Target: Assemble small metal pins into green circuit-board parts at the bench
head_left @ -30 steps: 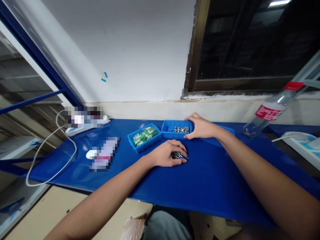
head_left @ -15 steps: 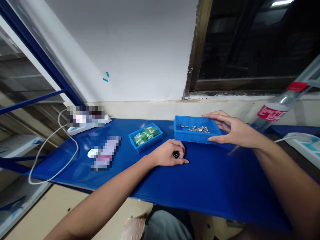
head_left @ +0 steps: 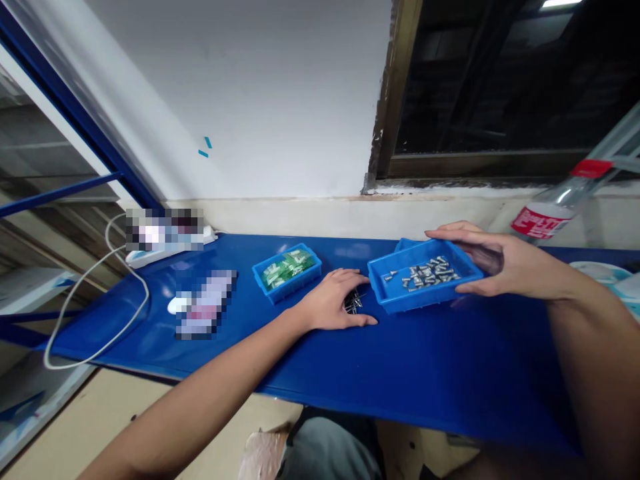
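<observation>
my right hand (head_left: 510, 267) is clamped on the right end of the blue tray (head_left: 415, 301), thumb on the near side and fingers on the far side, and silver screws (head_left: 430, 273) lie inside. my left hand (head_left: 330, 300) is cupped over the table (head_left: 400, 373), thumb and fingers apart around thin metal pieces (head_left: 353, 303). part of another blue container (head_left: 411, 243) shows behind my tray. left of it i see a smaller blue bin (head_left: 296, 286) of green packets (head_left: 287, 267); a red-capped bottle (head_left: 547, 212) stands out at far right.
</observation>
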Demonstrator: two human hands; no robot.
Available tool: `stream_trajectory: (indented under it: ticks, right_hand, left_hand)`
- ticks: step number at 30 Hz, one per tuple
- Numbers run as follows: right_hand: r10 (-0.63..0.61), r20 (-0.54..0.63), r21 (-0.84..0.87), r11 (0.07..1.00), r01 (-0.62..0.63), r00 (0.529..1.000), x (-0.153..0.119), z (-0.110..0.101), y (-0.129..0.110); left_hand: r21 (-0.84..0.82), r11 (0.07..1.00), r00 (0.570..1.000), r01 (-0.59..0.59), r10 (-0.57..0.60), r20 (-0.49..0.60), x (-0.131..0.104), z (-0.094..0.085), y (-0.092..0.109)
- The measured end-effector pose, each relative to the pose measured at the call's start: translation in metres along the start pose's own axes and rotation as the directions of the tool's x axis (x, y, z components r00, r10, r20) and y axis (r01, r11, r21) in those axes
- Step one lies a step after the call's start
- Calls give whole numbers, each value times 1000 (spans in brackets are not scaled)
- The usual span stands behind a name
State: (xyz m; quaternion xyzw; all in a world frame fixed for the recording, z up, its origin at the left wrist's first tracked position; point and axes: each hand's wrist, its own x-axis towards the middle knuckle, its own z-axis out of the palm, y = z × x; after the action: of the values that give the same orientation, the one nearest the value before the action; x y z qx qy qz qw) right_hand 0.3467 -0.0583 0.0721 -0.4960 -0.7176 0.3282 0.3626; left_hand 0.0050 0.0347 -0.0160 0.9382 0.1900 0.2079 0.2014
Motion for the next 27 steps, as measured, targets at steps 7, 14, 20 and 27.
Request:
stream_trajectory:
  ticks: [7,14,20,27]
  right_hand:
    - [-14,21,-1,1000,14,1000,5,10,1]
    - [-58,-105,160,984,75,993,19,53,-10]
    - [-214,-227,77,968,237,950,36,100,-17]
    - [-459,-196,-195,884,424,867,45,133,-27]
  left_hand:
    - [2,995,993,103,-103,54,-2,1,4]
    - [-19,996,994,88,-87,60,-1,3,4]
    - [-50,995,996,85,-85,13,2,-1,10]
    - [-167,986,1000,24,-25,-7,3,-3,10]
